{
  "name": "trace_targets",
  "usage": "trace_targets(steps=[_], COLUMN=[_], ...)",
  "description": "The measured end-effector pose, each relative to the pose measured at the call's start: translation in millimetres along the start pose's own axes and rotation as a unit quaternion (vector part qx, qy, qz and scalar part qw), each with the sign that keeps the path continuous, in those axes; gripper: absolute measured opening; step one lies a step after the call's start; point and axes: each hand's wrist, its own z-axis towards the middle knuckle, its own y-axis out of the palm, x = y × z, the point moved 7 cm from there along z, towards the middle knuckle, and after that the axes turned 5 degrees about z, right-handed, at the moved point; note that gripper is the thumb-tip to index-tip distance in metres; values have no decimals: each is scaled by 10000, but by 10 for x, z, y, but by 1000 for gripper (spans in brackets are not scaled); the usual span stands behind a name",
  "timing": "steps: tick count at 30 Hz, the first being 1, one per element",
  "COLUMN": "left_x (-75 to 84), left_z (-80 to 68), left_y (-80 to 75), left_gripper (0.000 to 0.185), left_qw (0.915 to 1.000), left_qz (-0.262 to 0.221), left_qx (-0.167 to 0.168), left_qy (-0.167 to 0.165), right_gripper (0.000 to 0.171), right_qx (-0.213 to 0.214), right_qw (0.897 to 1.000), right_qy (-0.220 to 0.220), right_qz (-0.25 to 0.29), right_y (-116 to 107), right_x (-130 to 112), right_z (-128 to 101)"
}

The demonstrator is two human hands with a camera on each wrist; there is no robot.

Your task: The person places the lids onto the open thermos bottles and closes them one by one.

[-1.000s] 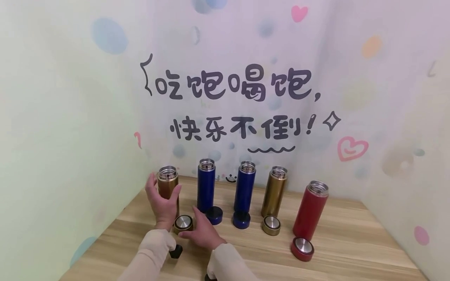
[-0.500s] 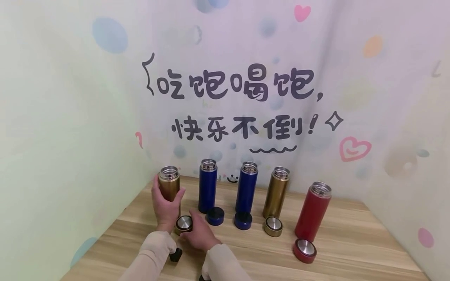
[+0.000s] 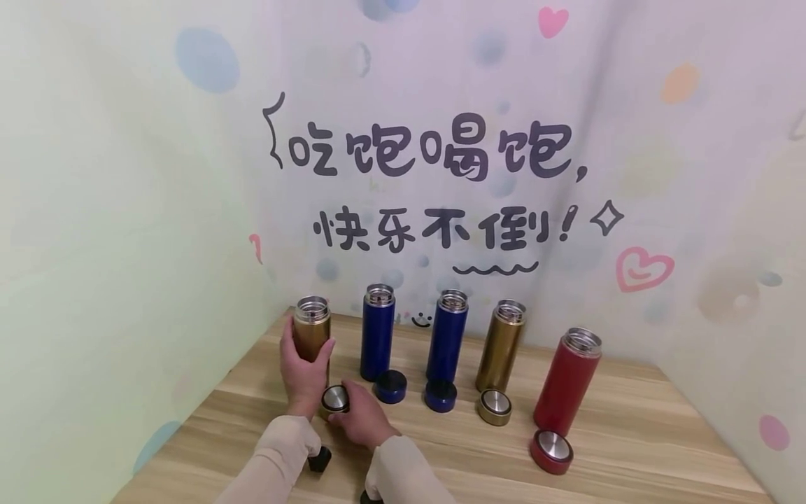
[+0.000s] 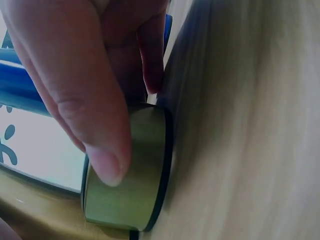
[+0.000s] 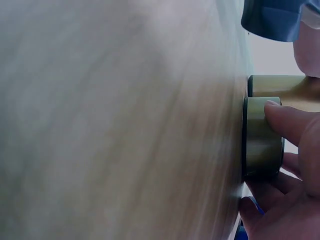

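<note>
Gold lid [image 3: 336, 397] sits pinched in the curled right hand [image 3: 363, 416].

Gold lid [image 4: 127, 197], red bottle [image 3: 568, 383], wood-grained table [image 3: 466, 455]

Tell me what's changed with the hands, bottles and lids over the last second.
The right hand has closed in on the left gold lid and now grips it by its sides. The left hand has drawn in slightly around the left gold bottle. The lid still rests on the table; the other bottles and lids stay put.
</note>
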Motion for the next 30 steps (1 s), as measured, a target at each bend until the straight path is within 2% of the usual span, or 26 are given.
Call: trace_targets(steps=[10,18,25,30], left_x=[22,39,88,110], left_z=[-34,-78,-120,-143], left_y=[50,71,103,139], left_gripper=[85,85,83,83], left_qw=[9999,10000,9999,9998], left_qz=[1,-9,-130,-177], left_qx=[-64,20,52,-27], left_qy=[-115,-56,35,31], right_gripper=[61,62,66,64], right_qx=[-40,123,-120,-204], right_qw=[9999,9995,9980,9977], right_qy=[29,-10,95,73], right_qz=[-153,292,613,646], right_y=[-46,-160,-275,-347], right_x=[11,117,167,198], right_z=[-33,-90,-150,-192])
